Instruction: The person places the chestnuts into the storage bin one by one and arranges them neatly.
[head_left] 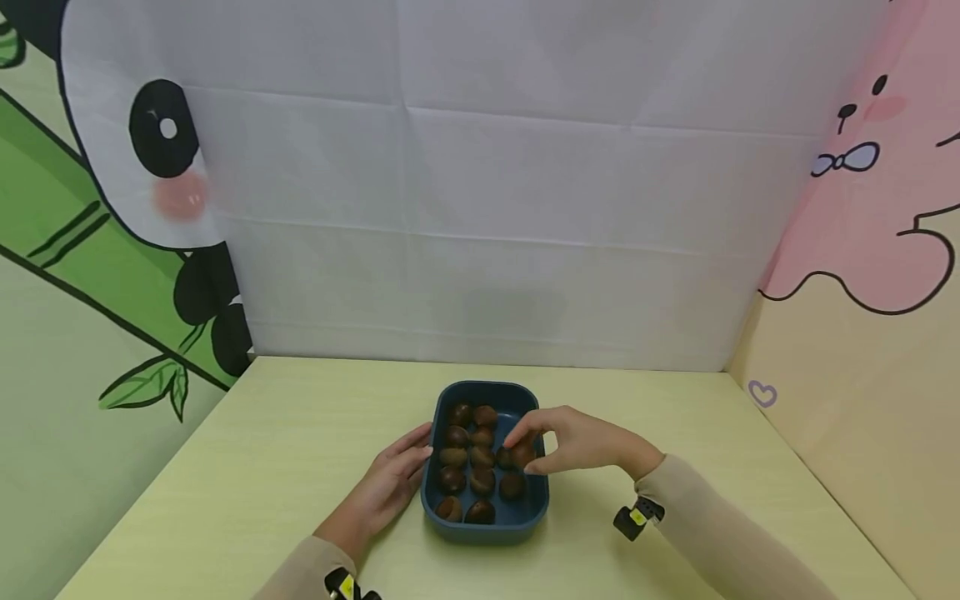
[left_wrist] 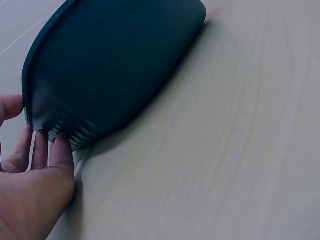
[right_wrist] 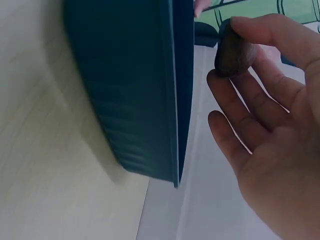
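Note:
A dark blue plastic box (head_left: 491,536) with rounded corners stands on the table, several brown chestnuts (head_left: 482,482) lying in rows inside it. Over the box's right side, my right hand (head_left: 581,440) pinches one chestnut (right_wrist: 234,52) between thumb and fingertips, just above the rim. My left hand (head_left: 386,487) is at the box's left wall, its fairly straight fingers touching the outside. The left wrist view shows those fingertips (left_wrist: 62,142) against the ribbed part of the wall. The chestnuts cannot be seen from the left wrist, where only the outer wall shows.
The pale yellow table (head_left: 315,433) runs back to a white cloth screen (head_left: 495,250). Painted walls stand on both sides, with a panda and bamboo on the left and a pink animal (head_left: 862,208) on the right.

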